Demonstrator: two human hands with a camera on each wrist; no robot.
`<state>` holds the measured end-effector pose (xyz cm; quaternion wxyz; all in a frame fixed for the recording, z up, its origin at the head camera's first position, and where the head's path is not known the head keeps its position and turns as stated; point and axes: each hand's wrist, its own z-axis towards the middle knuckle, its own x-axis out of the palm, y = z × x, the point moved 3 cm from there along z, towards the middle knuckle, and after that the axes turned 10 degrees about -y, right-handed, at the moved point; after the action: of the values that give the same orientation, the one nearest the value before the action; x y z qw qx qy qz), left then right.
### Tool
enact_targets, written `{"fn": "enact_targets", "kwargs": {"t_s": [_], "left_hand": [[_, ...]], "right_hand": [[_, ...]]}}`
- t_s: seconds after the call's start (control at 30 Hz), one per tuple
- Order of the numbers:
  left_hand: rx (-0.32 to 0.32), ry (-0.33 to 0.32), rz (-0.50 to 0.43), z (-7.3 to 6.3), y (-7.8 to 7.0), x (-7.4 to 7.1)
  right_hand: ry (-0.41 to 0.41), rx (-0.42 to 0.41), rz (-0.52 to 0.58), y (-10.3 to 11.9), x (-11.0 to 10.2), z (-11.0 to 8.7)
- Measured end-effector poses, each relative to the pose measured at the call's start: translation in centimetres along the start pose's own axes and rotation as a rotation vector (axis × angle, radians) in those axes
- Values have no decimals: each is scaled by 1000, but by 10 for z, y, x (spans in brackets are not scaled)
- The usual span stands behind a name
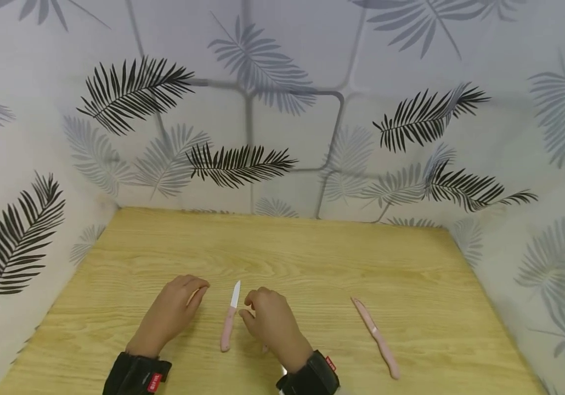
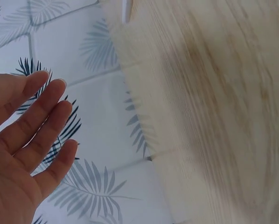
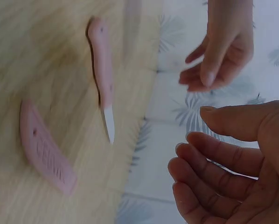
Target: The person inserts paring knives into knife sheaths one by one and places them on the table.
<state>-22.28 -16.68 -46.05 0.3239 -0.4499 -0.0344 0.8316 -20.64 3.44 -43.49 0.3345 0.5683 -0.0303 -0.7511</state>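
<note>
A small paring knife (image 1: 229,328) with a pink handle and pale blade lies bare on the table between the two hands, blade pointing away. My left hand (image 1: 174,310) hovers to its left, fingers relaxed, and holds nothing. To the knife's right my right hand (image 1: 273,322) hangs above the table with loosely bent fingers and an empty palm. The right wrist view shows a pink blade cover (image 3: 46,151) with raised lettering beside the knife; in the head view my right hand mostly hides it. Just the tip of a pale blade (image 2: 126,10) enters the left wrist view.
A second pink-handled knife (image 1: 376,338), its blade inside a pink cover, lies further right on the wood-grain table (image 1: 282,247). Behind and beside the table hangs a white leaf-patterned cloth (image 1: 292,131). A small white thing (image 1: 284,371) shows partly beside the right wristband.
</note>
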Motion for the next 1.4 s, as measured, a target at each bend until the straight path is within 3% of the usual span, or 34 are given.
{"fn": "enact_targets", "kwargs": {"t_s": [0.13,0.47,0.67,0.93,1.4], "left_hand": [[-5,-36,3,-1,4,-4],[-20,-23,1,-5,7,-5],[-29,-35,-3,-3,6,-4],[-46,-6,2,-7,7,-4],[-53,-4,2,-17,8,-4]], "right_hand": [[35,-6,-7,7,12,2],[119,21,-26,10,40,1],[61,22,-41,10,51,2],[-7,26,-79,10,62,2],[22,101,-142,12,86,-1]]}}
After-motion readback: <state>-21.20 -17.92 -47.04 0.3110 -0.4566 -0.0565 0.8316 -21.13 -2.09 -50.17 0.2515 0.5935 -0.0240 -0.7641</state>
